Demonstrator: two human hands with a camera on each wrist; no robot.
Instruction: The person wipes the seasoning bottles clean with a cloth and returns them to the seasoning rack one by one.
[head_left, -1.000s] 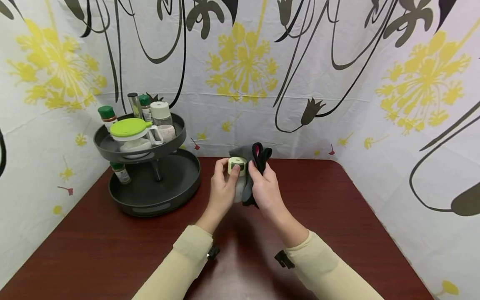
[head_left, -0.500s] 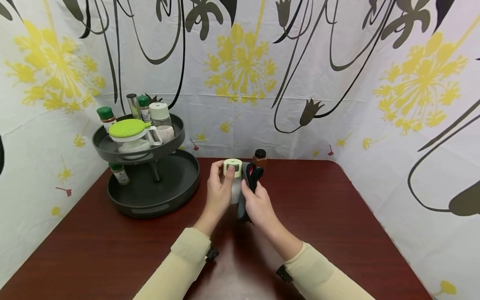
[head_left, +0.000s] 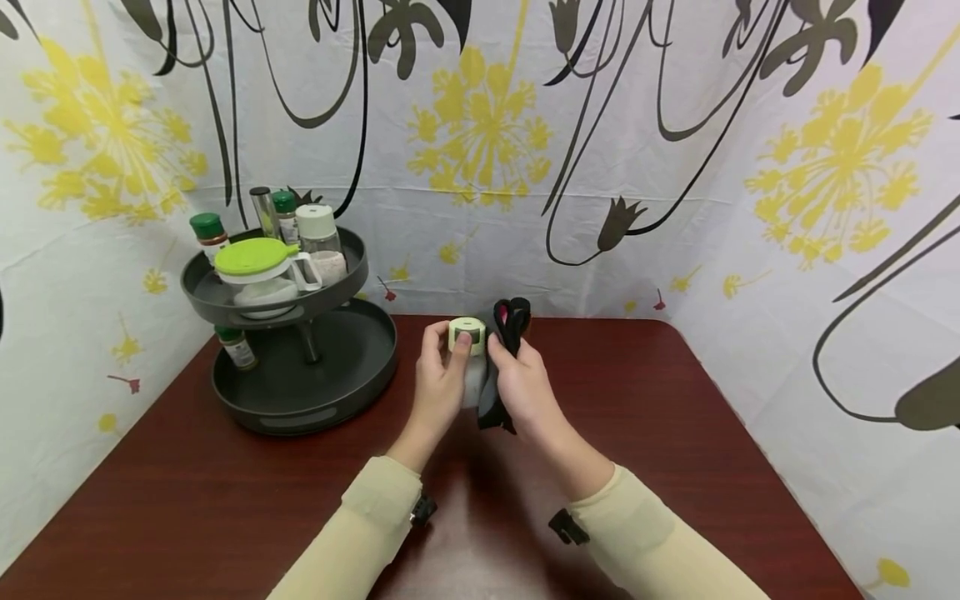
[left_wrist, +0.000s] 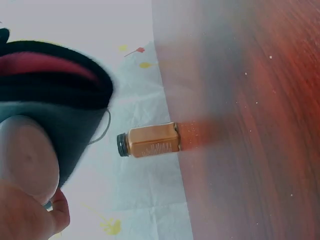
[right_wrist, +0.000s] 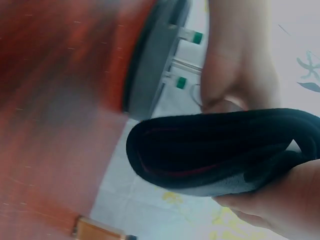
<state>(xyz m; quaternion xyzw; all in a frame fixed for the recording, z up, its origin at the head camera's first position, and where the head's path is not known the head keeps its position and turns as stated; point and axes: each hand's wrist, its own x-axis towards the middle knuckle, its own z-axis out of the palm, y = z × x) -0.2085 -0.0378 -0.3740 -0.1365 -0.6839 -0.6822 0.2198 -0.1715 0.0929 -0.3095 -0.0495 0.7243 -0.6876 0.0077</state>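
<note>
The person's left hand (head_left: 439,375) is curled round a jar (head_left: 474,375) with a pale lid, and the right hand (head_left: 529,390) pinches a folded grey-and-black cloth (head_left: 490,400) right beside it, both held over the tabletop (head_left: 645,433) near the middle of its far edge, where an amber bottle (left_wrist: 154,141) stands; over by the far left corner sits a two-tier stand (head_left: 288,419)

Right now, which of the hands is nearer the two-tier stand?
Left. The left hand, holding the pale-lidded bottle, is right of the two-tier stand in the head view; the right hand, holding dark fabric, is farther right.
</note>
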